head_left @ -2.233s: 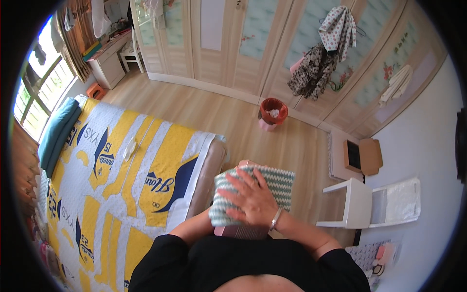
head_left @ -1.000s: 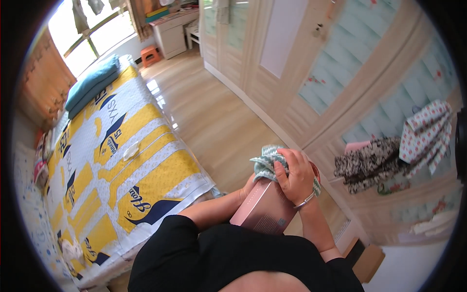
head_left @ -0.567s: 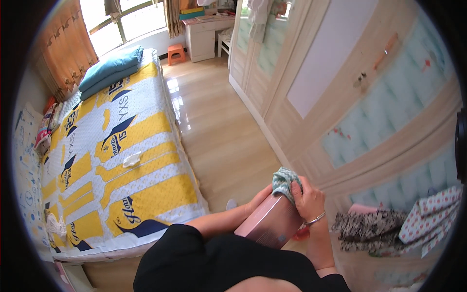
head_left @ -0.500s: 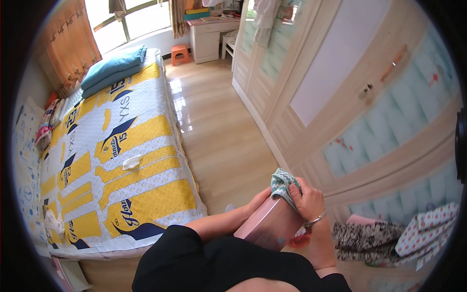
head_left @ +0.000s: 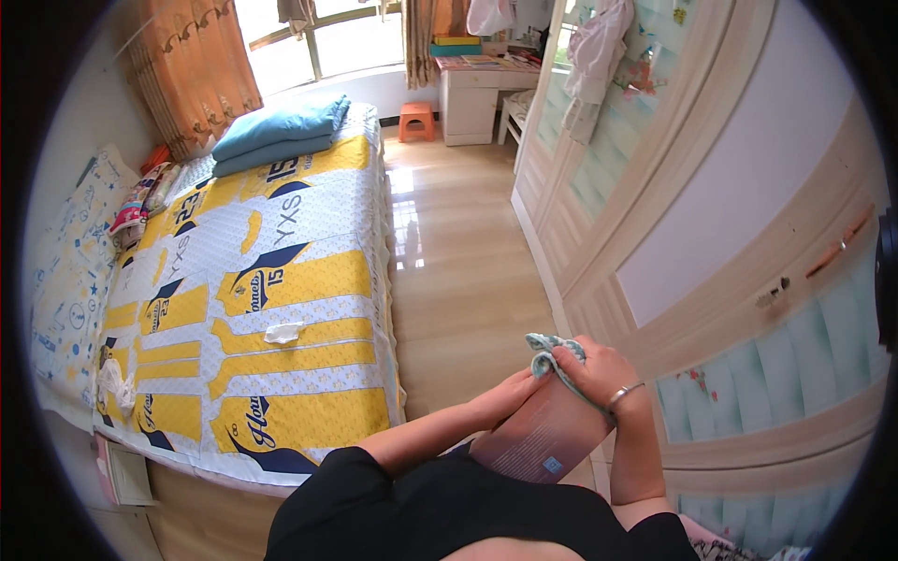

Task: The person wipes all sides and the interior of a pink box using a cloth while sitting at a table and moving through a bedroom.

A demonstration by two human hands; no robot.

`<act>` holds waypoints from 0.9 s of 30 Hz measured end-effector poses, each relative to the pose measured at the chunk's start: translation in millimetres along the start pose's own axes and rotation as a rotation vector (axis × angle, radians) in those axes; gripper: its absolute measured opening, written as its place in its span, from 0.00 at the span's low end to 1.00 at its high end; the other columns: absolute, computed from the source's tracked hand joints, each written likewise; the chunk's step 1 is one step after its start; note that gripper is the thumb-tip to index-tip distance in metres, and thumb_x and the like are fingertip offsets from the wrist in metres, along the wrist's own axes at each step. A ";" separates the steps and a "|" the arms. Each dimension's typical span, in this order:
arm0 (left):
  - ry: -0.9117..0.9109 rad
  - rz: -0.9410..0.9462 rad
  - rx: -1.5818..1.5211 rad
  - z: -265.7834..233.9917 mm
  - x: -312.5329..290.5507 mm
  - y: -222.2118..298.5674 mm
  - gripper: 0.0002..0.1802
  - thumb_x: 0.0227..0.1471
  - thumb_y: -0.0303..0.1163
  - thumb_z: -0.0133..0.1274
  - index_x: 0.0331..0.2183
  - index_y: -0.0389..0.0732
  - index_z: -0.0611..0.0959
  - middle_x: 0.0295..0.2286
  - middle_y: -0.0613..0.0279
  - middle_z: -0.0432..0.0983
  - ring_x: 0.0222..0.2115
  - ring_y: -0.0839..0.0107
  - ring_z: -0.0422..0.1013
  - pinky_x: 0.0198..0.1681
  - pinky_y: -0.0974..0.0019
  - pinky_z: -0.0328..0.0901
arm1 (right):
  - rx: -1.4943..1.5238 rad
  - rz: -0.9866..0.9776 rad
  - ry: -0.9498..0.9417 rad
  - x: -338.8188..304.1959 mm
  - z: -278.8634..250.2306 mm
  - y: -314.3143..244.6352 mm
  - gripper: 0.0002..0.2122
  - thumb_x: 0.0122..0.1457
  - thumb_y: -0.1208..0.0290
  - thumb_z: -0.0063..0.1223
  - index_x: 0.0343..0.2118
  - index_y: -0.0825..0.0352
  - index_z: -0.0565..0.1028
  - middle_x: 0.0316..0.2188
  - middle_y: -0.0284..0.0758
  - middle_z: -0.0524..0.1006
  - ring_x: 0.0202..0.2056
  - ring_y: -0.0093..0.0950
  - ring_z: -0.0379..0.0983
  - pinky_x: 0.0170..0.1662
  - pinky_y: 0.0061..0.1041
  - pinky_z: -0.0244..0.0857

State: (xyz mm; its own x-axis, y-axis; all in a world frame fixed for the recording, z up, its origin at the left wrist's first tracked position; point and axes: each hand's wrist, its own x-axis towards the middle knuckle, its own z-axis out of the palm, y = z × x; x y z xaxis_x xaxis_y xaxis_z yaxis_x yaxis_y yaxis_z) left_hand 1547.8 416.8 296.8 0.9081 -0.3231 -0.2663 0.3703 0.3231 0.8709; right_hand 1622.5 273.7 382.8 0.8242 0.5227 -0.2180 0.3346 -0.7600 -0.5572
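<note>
A pink box (head_left: 538, 438) with small print is tilted in front of my body, its lower end against my black top. My left hand (head_left: 513, 399) grips its left side near the far end, fingers partly out of sight. A green-and-white patterned cloth (head_left: 543, 360) is bunched at the box's far end. My right hand (head_left: 591, 370), with a bracelet at the wrist, is closed on that cloth, thumb on top, pressing it along the box's right edge.
A bed (head_left: 309, 365) with a yellow-and-white sheet stands on the left, bearing folded blue bedding (head_left: 281, 131) and a white tissue (head_left: 283, 333). Wardrobe doors (head_left: 673, 234) run along the right. An orange stool (head_left: 416, 122) and a desk (head_left: 472, 103) are at the far end.
The view has swung left, so the room sits further right and the clothes pile mostly leaves the picture. The cloth has gone from draped over the box's corner to bunched along its far edge.
</note>
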 end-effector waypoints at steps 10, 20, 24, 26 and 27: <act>0.128 0.193 0.257 -31.8 85.6 65.5 0.36 0.46 0.46 0.56 0.49 0.32 0.64 0.43 0.56 0.66 0.43 0.71 0.64 0.47 0.67 0.59 | 0.000 -0.195 -0.055 125.7 -50.4 42.4 0.29 0.55 0.42 0.36 0.36 0.71 0.72 0.32 0.51 0.74 0.36 0.48 0.69 0.40 0.36 0.63; 0.421 0.089 0.278 -64.3 133.3 90.0 0.34 0.47 0.45 0.55 0.48 0.31 0.65 0.41 0.54 0.68 0.43 0.70 0.64 0.47 0.68 0.59 | 0.035 -0.180 -0.246 200.1 -80.6 76.0 0.28 0.55 0.42 0.35 0.39 0.67 0.72 0.33 0.49 0.74 0.38 0.47 0.69 0.41 0.34 0.62; 0.447 0.076 0.363 -83.5 145.6 99.9 0.34 0.48 0.48 0.53 0.48 0.32 0.65 0.42 0.52 0.68 0.44 0.69 0.65 0.48 0.68 0.59 | 0.095 -0.228 -0.227 233.9 -74.2 83.6 0.28 0.55 0.42 0.35 0.38 0.67 0.72 0.33 0.49 0.74 0.38 0.47 0.69 0.41 0.33 0.62; 0.470 0.050 0.450 -98.7 147.6 92.9 0.34 0.48 0.52 0.50 0.48 0.33 0.67 0.41 0.51 0.69 0.43 0.66 0.66 0.47 0.66 0.60 | 0.117 -0.192 -0.209 250.2 -72.2 84.1 0.32 0.53 0.37 0.34 0.36 0.69 0.72 0.32 0.52 0.73 0.38 0.49 0.69 0.41 0.36 0.62; 0.485 0.027 0.536 -106.4 149.3 94.6 0.35 0.48 0.56 0.48 0.47 0.35 0.68 0.41 0.49 0.71 0.43 0.62 0.68 0.46 0.65 0.60 | 0.117 -0.193 -0.208 257.6 -72.5 83.2 0.32 0.53 0.37 0.34 0.36 0.69 0.72 0.32 0.52 0.73 0.38 0.49 0.69 0.41 0.36 0.62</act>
State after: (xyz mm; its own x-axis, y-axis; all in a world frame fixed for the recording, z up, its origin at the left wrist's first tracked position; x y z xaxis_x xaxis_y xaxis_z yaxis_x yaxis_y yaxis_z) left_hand 1739.2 493.8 295.5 0.9461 0.1504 -0.2867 0.3127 -0.1952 0.9296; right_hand 1895.8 317.1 338.4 0.6349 0.7303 -0.2521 0.4111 -0.5956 -0.6901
